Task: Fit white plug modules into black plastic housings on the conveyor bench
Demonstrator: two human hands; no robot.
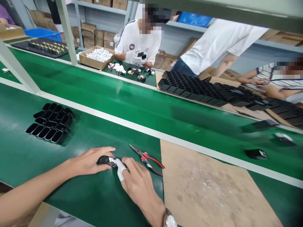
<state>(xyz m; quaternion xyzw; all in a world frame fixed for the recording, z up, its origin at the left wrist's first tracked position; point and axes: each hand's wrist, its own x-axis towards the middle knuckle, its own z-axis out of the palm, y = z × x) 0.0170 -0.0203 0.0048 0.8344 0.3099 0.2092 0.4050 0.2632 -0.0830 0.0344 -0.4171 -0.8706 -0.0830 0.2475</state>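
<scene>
Between both hands (pixel 138 178), a black device (pixel 106 160).

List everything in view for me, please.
Bench: one, green, foreground
Device: one, black and white, foreground centre
Pliers: one, red and black, bench
Cases: over a dozen, black, bench left
Board: one, tan, bench right
Belt: one, green, middle
Belt items: several, mostly black, right
Stacked cases: many, black, far bench right
Parts box: one, brown, far bench
Loose parts: several, mixed, far bench
Tray: one, black, far left
Crate: one, blue, far left
Cartons: many, brown, shelves
Frame: one, pale, overhead
People: several, mixed clothing, opposite
Watch: one, silver, right wrist
Left grip: one, bare, on device
Right grip: one, white finger cover, on device
</scene>
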